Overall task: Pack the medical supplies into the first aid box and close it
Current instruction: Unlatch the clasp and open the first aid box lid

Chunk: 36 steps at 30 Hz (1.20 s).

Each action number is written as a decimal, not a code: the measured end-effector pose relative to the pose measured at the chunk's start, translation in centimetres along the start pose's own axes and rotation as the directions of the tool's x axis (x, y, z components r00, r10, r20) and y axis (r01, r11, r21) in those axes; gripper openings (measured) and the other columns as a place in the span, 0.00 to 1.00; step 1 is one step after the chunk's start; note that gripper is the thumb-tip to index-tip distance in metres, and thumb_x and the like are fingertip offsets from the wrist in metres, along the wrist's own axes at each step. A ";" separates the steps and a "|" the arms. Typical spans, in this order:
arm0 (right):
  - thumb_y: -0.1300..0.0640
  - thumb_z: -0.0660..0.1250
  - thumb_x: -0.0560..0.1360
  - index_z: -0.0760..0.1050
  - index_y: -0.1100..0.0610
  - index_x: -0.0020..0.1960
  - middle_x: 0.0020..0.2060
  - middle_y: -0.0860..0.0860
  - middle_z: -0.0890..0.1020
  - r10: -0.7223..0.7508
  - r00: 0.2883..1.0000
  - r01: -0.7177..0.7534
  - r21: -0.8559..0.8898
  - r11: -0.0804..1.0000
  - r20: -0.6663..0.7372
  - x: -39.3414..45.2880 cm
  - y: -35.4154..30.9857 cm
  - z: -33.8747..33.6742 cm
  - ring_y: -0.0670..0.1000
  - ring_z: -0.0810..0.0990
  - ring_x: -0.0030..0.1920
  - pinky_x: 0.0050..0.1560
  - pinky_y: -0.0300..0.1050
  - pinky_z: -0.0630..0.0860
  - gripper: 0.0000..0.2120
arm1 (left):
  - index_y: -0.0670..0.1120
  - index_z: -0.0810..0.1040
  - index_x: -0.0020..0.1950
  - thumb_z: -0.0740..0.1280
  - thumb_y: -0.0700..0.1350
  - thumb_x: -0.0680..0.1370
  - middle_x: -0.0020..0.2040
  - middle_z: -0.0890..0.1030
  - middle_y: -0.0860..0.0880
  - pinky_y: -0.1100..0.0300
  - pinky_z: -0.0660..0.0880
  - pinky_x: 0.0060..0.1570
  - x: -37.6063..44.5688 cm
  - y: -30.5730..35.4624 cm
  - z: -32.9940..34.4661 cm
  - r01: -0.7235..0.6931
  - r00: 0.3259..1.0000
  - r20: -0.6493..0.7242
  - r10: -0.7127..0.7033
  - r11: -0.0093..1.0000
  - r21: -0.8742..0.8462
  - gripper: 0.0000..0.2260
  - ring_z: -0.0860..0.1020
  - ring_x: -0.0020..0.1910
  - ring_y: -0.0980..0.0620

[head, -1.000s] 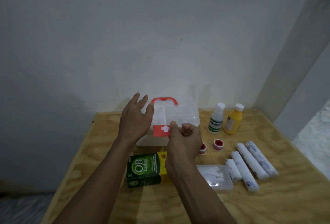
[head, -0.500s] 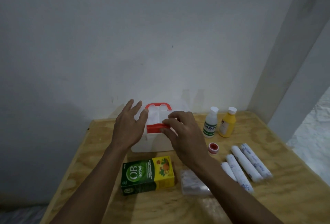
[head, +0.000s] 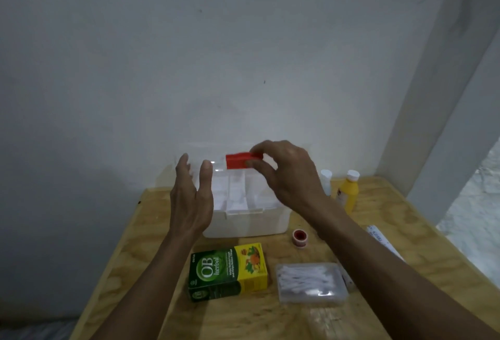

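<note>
White translucent plastic first aid box (head: pixel 244 222) is being opened, its red latch (head: pixel 239 160) pinched by the right hand (head: pixel 286 174), apparently lifting the lid, left hand (head: pixel 190 193) spread empty; packing comes next.

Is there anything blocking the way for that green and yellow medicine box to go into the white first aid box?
Partly. The lid is lifted, held up by the right hand at its red latch, but a divided inner tray covers the first aid box opening. The OB herbal box lies just in front, untouched.
</note>
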State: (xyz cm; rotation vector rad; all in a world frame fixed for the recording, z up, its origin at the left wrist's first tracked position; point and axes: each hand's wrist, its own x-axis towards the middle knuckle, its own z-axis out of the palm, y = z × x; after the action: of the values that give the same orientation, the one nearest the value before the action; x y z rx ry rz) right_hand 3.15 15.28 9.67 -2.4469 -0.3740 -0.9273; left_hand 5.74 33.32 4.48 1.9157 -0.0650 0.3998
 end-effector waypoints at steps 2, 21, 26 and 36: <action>0.50 0.69 0.77 0.80 0.54 0.55 0.46 0.51 0.85 0.036 0.999 -0.035 0.032 0.999 -0.022 2.2 0.0 -0.5 0.53 0.82 0.45 0.46 0.52 0.78 0.10 | 0.51 0.52 0.78 0.52 0.68 0.76 0.75 0.66 0.44 0.49 0.66 0.67 -0.3 -0.3 0.2 0.017 1.000 0.004 -0.017 1.000 0.002 0.36 0.67 0.72 0.45; 0.51 0.70 0.77 0.77 0.54 0.60 0.51 0.51 0.84 0.253 0.959 -0.254 0.012 0.967 -0.127 13.4 3.4 3.4 0.52 0.81 0.49 0.50 0.50 0.80 0.14 | 0.60 0.67 0.73 0.56 0.60 0.80 0.79 0.57 0.53 0.47 0.59 0.72 0.6 -2.9 0.7 -0.194 0.961 0.268 0.068 0.856 0.480 0.21 0.52 0.79 0.51; 0.52 0.69 0.77 0.77 0.55 0.60 0.52 0.52 0.83 0.221 0.963 -0.226 -0.015 0.974 -0.152 13.6 4.2 3.8 0.52 0.81 0.49 0.50 0.49 0.79 0.14 | 0.62 0.73 0.68 0.50 0.65 0.75 0.79 0.60 0.53 0.48 0.58 0.72 0.8 -3.6 0.3 -0.234 0.950 0.296 0.102 0.860 0.454 0.25 0.51 0.79 0.53; 0.45 0.68 0.76 0.76 0.52 0.63 0.56 0.52 0.80 0.210 0.958 -0.209 0.026 0.977 -0.196 12.9 4.7 3.0 0.51 0.80 0.52 0.50 0.48 0.79 0.18 | 0.59 0.76 0.66 0.55 0.65 0.76 0.78 0.62 0.53 0.54 0.53 0.72 0.4 -3.7 0.1 -0.235 0.953 0.276 0.122 0.875 0.423 0.23 0.52 0.78 0.53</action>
State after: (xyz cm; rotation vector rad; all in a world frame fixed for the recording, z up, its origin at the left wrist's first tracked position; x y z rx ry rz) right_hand 16.16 13.99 14.83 -2.3077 -0.0448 -1.0614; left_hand 7.01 34.66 1.20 2.4271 -0.3409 0.3206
